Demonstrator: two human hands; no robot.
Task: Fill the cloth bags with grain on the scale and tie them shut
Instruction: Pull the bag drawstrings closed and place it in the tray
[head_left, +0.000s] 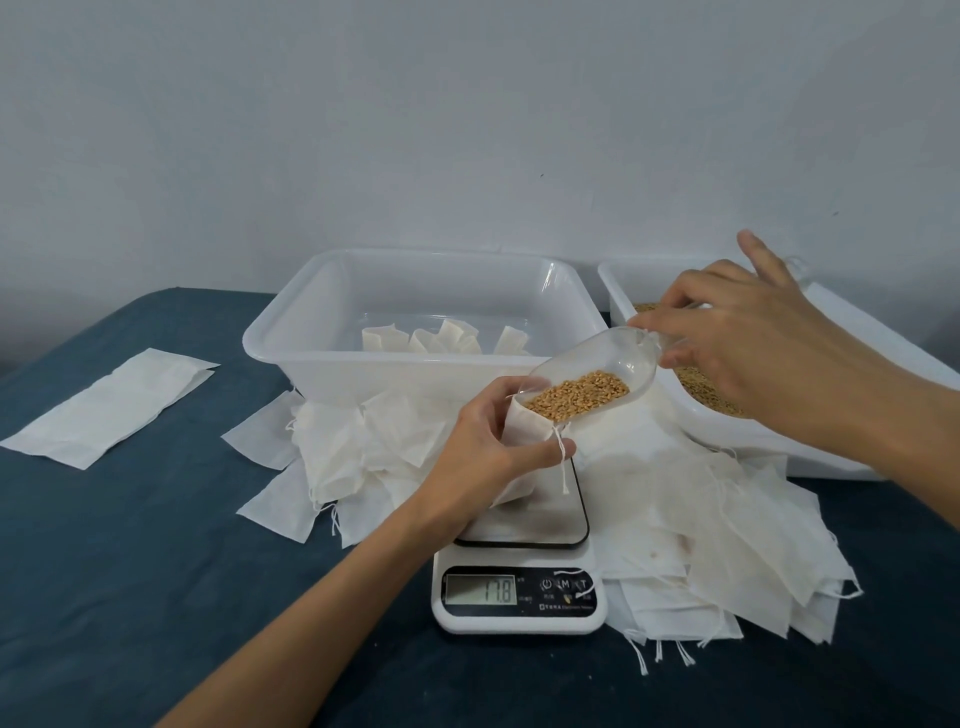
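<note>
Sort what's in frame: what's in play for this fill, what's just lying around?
In play: left hand holding cloth bag open over scale; right hand tipping clear scoop of grain; grain tub.

Lying about: empty bag piles; flat cloth; tub of bags.

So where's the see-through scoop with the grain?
In the head view the clear scoop is centre-right, above the scale, held by the right hand and tipped into the cloth bag.

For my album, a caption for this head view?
Left hand holds bag on scale; right hand tips scoop of grain.
</note>
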